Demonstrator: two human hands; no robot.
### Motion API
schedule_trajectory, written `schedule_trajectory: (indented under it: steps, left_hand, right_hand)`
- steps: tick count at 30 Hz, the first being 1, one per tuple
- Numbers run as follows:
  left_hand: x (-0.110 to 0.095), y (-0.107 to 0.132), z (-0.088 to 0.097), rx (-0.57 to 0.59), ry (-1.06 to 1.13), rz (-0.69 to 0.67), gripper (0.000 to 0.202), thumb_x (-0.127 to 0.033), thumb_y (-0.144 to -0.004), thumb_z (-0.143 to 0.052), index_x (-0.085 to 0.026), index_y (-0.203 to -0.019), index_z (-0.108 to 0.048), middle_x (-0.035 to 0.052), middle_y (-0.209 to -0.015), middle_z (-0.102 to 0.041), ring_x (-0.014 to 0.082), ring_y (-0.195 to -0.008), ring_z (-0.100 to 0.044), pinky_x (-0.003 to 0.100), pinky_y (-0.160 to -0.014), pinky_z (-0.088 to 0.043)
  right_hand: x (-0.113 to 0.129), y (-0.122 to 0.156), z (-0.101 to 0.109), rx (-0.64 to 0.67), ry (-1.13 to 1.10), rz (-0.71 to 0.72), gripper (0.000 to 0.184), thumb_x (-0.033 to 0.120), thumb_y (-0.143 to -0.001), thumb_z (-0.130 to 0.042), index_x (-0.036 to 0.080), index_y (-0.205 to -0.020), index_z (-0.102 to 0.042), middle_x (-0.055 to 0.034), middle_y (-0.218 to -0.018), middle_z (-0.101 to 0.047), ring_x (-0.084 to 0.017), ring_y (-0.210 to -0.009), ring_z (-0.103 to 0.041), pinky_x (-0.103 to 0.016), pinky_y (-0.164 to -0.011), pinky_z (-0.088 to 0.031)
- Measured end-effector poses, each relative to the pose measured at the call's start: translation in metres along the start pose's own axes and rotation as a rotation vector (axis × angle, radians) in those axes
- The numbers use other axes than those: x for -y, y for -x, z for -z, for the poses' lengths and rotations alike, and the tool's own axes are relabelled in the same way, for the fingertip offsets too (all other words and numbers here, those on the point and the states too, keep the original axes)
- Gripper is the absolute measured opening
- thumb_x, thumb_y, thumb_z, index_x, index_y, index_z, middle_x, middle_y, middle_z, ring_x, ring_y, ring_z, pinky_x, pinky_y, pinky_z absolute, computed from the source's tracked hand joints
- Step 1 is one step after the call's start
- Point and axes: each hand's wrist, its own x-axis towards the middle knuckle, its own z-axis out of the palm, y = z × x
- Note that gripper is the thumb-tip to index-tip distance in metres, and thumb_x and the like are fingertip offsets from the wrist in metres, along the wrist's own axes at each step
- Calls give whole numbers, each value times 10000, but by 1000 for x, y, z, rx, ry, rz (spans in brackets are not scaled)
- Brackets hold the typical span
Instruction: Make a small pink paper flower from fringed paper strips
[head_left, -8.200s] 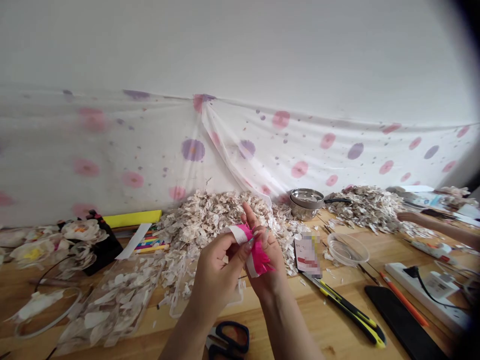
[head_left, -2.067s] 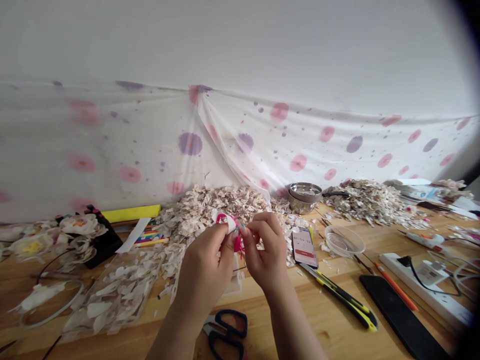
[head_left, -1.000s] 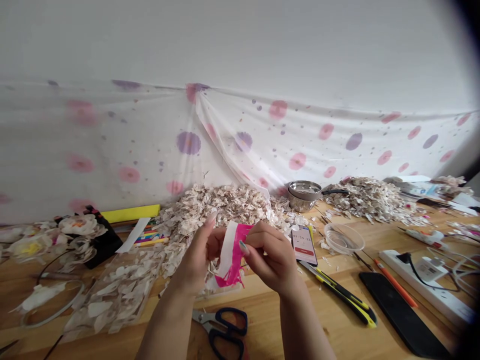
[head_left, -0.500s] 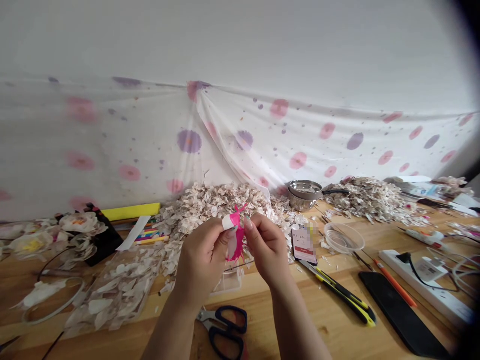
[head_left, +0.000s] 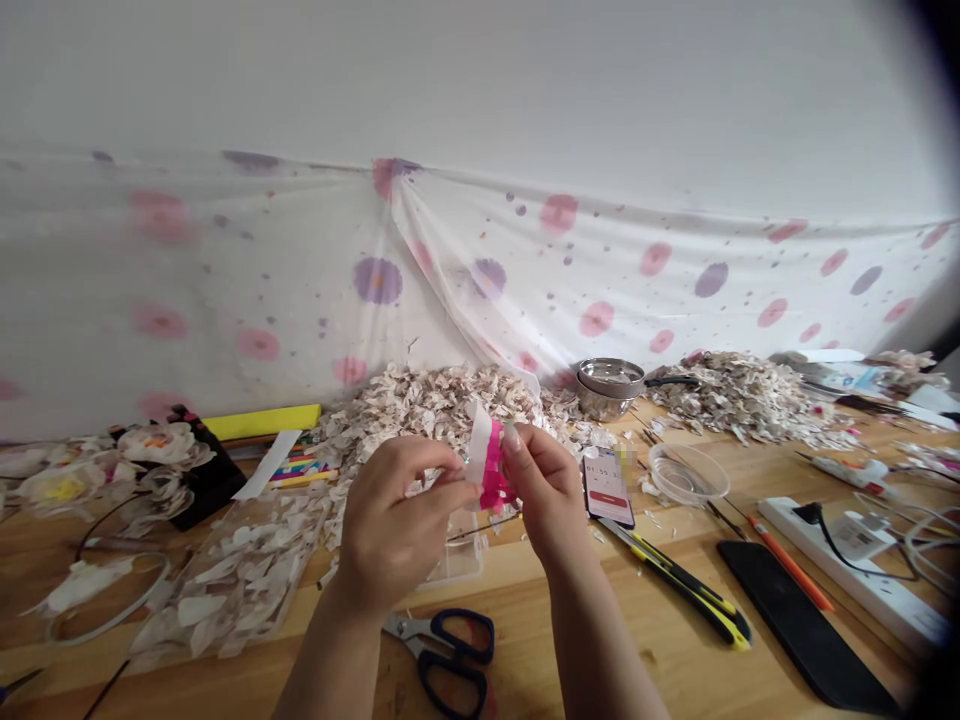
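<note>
Both hands are raised over the wooden table point(head_left: 660, 640), pinching a small pink and white fringed paper strip point(head_left: 489, 462) between them. My left hand point(head_left: 394, 525) grips its left side with curled fingers. On the strip's right side my right hand point(head_left: 546, 492) pinches it with thumb and forefinger. A thin wire runs under the hands. Black-handled scissors point(head_left: 450, 655) lie on the table just below my wrists. Behind the hands rises a heap of pale paper petals point(head_left: 420, 415).
Left: a clear bag of petals point(head_left: 225, 580), paper flowers point(head_left: 90, 475), coloured pencils point(head_left: 300, 468). Right: a phone point(head_left: 606, 486), a yellow utility knife point(head_left: 686, 590), a clear dish point(head_left: 686, 475), steel bowls point(head_left: 609, 386), a black phone point(head_left: 802, 630), a power strip point(head_left: 855, 575), a second petal heap point(head_left: 742, 395).
Over the frames both hands kept turning and rolling the pink and white strip. It was spread open a second ago and is now bunched tighter between the fingertips, shifted slightly right.
</note>
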Motion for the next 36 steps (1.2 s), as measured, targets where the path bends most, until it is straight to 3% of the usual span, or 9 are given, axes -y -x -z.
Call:
schedule_trajectory:
  steps: [3, 5, 9, 12, 18, 23, 28, 31, 36]
  left_hand:
    - [2, 1, 4, -63, 339, 289, 218, -54, -792, -547, -223, -722, -664, 33, -855, -595, 170, -816, -574, 298, -689, -457]
    - [6, 2, 6, -6, 542, 550, 239, -181, -849, -480, -201, -666, -632, 43, -742, -598, 170, -716, -563, 295, -617, -433]
    - [10, 3, 4, 357, 737, 939, 557, -518, -928, -319, -170, -606, -611, 39, -530, -541, 136, -491, -446, 265, -456, -327]
    - [5, 2, -1, 312, 753, 1025, 522, -648, -804, -523, -178, -580, -560, -6, -515, -457, 111, -482, -373, 239, -446, -317]
    - [-5, -1, -2, 117, 779, 1009, 395, -580, -739, -675, -187, -706, -663, -9, -569, -510, 100, -519, -427, 203, -462, -363]
    - [-7, -4, -2, 138, 767, 1007, 280, -431, -710, -770, -171, -780, -693, -5, -602, -599, 93, -537, -505, 172, -474, -416]
    - [-12, -2, -10, -99, 546, 887, 221, -383, -783, -717, -189, -884, -685, 3, -718, -666, 102, -608, -563, 177, -541, -471]
    - [-15, 0, -12, -140, 373, 735, 153, -310, -821, -685, -204, -929, -665, -3, -768, -676, 114, -661, -585, 197, -606, -489]
    - [-15, 4, -13, -86, 145, 545, 102, -218, -849, -640, -201, -949, -652, -4, -771, -667, 117, -661, -579, 212, -623, -479]
  right_hand:
    - [3, 1, 6, 2, 225, 376, 267, 237, -910, -505, 194, -648, -480, 24, -615, -447, -116, -583, -429, -255, -549, -334]
    - [4, 2, 9, 45, 297, 532, 203, 171, -902, -499, 200, -702, -509, 14, -648, -473, -127, -612, -460, -264, -568, -358]
    - [7, 2, 11, 150, 354, 674, 131, 165, -908, -487, 210, -806, -557, -12, -689, -537, -148, -632, -510, -281, -575, -415]
    - [8, 2, 12, 200, 388, 697, 115, 189, -914, -487, 211, -849, -580, -28, -717, -570, -153, -637, -539, -281, -571, -445]
    - [8, 2, 14, 163, 458, 714, 99, 227, -926, -512, 215, -890, -604, -35, -748, -601, -150, -664, -567, -272, -584, -463]
    - [6, 2, 12, 173, 501, 724, 81, 241, -931, -525, 213, -924, -601, -44, -796, -618, -146, -698, -571, -269, -602, -453]
    - [3, 5, 3, 77, 214, 332, 288, 400, -947, -464, 195, -776, -573, 1, -654, -515, -126, -585, -475, -259, -539, -378]
    - [4, 7, -4, 115, 34, 88, 333, 464, -908, -512, 190, -724, -560, 25, -603, -474, -103, -514, -420, -240, -482, -331]
    - [7, 9, -17, -79, -94, 61, 173, 336, -790, -704, 181, -728, -657, 0, -695, -561, -107, -593, -483, -234, -517, -370]
